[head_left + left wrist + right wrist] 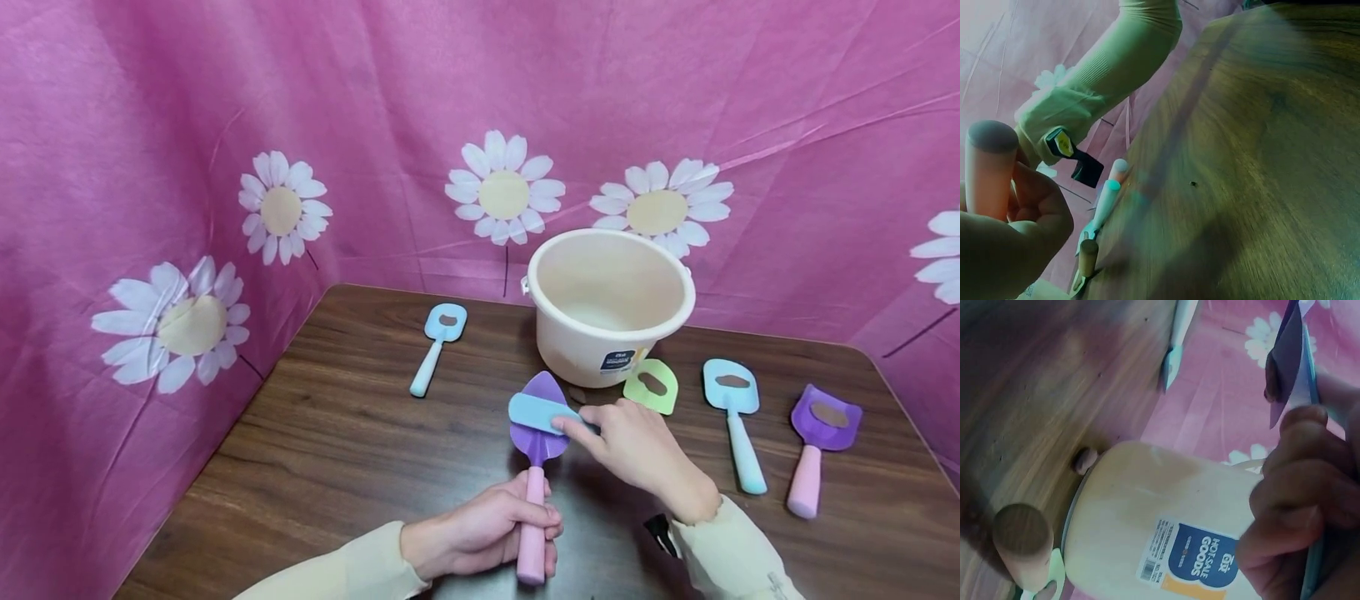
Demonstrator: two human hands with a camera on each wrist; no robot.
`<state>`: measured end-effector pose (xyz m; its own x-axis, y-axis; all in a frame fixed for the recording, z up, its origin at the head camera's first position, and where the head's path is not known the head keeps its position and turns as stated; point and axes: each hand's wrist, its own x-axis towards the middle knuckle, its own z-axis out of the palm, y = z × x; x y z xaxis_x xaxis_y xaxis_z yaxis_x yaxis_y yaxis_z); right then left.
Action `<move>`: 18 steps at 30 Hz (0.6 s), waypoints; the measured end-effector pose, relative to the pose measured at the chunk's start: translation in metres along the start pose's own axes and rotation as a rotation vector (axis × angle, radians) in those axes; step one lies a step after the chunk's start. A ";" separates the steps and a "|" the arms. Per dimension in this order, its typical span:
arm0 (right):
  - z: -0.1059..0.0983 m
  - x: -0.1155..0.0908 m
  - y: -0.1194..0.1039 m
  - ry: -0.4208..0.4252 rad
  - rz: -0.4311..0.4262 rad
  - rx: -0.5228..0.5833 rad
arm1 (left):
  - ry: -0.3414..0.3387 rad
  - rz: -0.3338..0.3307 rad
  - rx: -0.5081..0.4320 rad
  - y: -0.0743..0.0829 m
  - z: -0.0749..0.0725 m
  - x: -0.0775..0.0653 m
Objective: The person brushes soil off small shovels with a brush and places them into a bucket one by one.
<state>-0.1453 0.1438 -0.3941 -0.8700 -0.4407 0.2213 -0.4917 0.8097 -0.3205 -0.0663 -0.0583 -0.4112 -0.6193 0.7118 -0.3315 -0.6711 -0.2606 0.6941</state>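
Observation:
My left hand (483, 529) grips the pink handle of a purple toy trowel (531, 533), its pointed blade raised toward the bucket. In my right hand (641, 446), thumb and fingers pinch a flat light-blue piece with a rounded end (534, 412). That piece lies across the purple blade, covering its middle; its near end is hidden in my fingers. In the right wrist view the light-blue piece (1314, 569) shows edge-on beside the purple blade (1289, 365). Behind the hands stands a cream bucket (592, 354) with a blue label.
A light-blue toy shovel (427, 368) lies left of the bucket. To the right are a green shovel (662, 405), partly hidden by my hand, another light-blue shovel (746, 458) and a purple shovel with pink handle (805, 483). A small brown lump (1085, 460) sits by the bucket's base.

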 end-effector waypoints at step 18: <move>-0.002 0.008 0.006 0.117 0.099 -0.002 | 0.033 0.026 0.021 -0.006 0.000 0.003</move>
<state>-0.1547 0.1458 -0.3926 -0.9039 -0.3103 0.2944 -0.4032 0.8478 -0.3446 -0.0641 -0.0542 -0.4166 -0.6494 0.6832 -0.3338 -0.6461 -0.2643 0.7160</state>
